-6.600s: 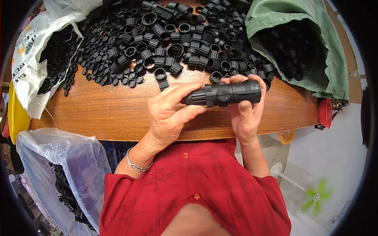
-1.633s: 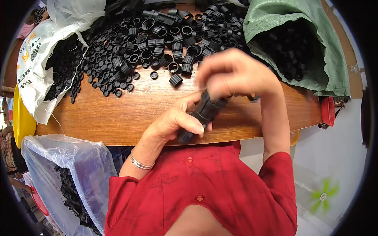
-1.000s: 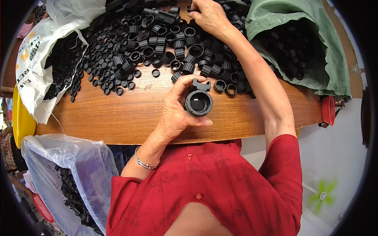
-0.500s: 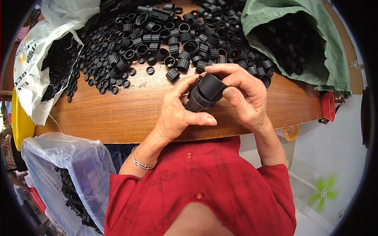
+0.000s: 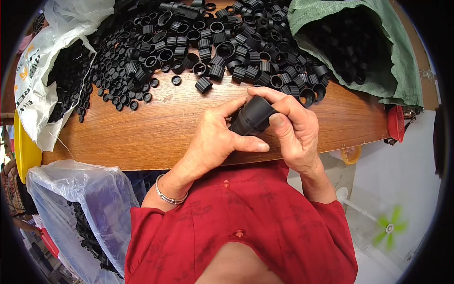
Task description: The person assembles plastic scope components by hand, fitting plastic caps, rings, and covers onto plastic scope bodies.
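Both hands hold one black cylindrical plastic part [image 5: 255,116], tilted above the front of the wooden table [image 5: 142,146]. My left hand [image 5: 215,135] wraps round its lower end, with the thumb lying along the near side. At the wide upper end, the fingers and thumb of my right hand [image 5: 298,128] pinch the rim. The lower end is partly hidden in my left palm. Just beyond my hands, a loose ribbed black ring [image 5: 204,85] lies on the table, and a small round black cap [image 5: 176,80] is to its left.
A heap of black rings and caps [image 5: 217,47] covers the table's far side. A white sack [image 5: 35,80] at left and a green sack [image 5: 402,71] at right hold more black parts. A plastic-lined bin [image 5: 104,199] stands at lower left; a green fan [image 5: 389,228] is lower right.
The black part has come slightly nearer to me and tipped a little, with both hands still round it. The whole view has shifted a little.
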Tool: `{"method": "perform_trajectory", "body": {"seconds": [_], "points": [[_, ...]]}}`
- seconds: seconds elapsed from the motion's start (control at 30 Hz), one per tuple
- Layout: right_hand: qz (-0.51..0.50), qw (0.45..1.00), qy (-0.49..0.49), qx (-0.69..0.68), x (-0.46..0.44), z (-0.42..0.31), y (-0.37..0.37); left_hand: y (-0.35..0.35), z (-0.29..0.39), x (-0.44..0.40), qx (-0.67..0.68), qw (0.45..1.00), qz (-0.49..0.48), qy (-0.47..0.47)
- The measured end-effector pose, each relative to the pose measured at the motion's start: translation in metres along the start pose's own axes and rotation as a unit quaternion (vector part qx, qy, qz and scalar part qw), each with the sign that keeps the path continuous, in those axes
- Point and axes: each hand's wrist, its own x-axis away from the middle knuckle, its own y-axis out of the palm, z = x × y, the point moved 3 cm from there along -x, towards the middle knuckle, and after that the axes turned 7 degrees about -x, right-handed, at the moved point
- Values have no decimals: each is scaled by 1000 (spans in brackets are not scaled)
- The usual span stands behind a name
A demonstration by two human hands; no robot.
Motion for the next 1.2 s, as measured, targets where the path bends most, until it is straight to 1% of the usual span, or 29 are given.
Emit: {"method": "perform_trajectory", "body": {"seconds": [0.03, 0.07, 0.13, 0.17, 0.23, 0.27, 0.3, 0.37, 0.47, 0.53, 0.6, 0.63, 0.7, 0.77, 0.8, 0.83, 0.87, 0.9, 0.93, 0.97, 1.0, 1.03, 1.07, 1.13, 1.17, 1.2], "points": [[7, 1000, -3, 10, 1, -2, 1, 1, 0, -1, -16, 999, 20, 20], [15, 1000, -8, 22, 1, -3, 1, -1, -1, -2, 15, 999, -28, -25], [-12, 995, -43, 91, 0, -3, -2, -8, -2, -4, 79, 983, -120, -118], [-27, 990, -60, 124, 0, -2, -2, -7, -2, -4, 70, 986, -105, -107], [-21, 993, -29, 111, 0, -3, -2, -4, -2, -5, 50, 992, -75, -88], [-19, 994, -13, 105, 0, -3, -2, -2, -5, -7, 52, 994, -80, -58], [-15, 998, 3, 64, 0, 0, -3, 1, -9, -6, 134, 982, -108, -79], [-9, 999, 32, -15, 0, 8, -5, 9, -13, -6, 295, 935, -163, -115], [109, 993, -8, 34, 1, 10, 0, 14, -21, -15, 382, 898, -207, -73], [77, 978, -140, 131, 11, 12, 1, 13, -19, -14, 409, 902, -113, -78], [-19, 974, -170, 149, 29, 0, 10, 9, -26, -10, 434, 897, -26, -79], [-30, 973, -179, 141, 33, -1, 20, 9, -36, -12, 438, 894, 0, -97], [-12, 943, -267, 196, 34, 14, 28, 20, -33, -9, 492, 862, -41, -114], [3, 950, -241, 198, 25, 8, 17, 34, -25, -1, 440, 885, -11, -154], [3, 952, -240, 192, 16, -3, 11, 35, -26, 1, 447, 881, -64, -139], [24, 958, -240, 155, 11, -7, 6, 36, -27, 3, 451, 876, -119, -123], [60, 975, -192, 92, 12, -10, 0, 36, -28, 5, 452, 869, -172, -107], [96, 985, -142, 28, 14, -12, -6, 33, -3, 10, 331, 926, -137, -120], [115, 987, -82, -72, 13, -13, -10, 19, -3, 10, 182, 973, -93, -111], [136, 985, -47, -93, 12, -12, -11, 5, -6, 9, 169, 979, -40, -108], [46, 996, -13, 71, 14, -7, -13, -9, -11, 9, 154, 982, 13, -105], [-47, 972, 23, 231, 18, 5, -16, -22, -15, 8, 140, 983, 68, -102], [9, 993, 25, 113, 29, 27, -14, -33, -19, 8, 132, 983, 93, -89], [-13, 990, 55, 127, 26, 23, -15, -41, -22, 6, 133, 981, 129, -61], [-24, 988, 69, 133, 24, 20, -15, -39, -28, 5, 148, 980, 119, -63], [10, 991, 107, 82, 22, 19, -18, -38, -33, 0, 164, 978, 111, -60]]}}
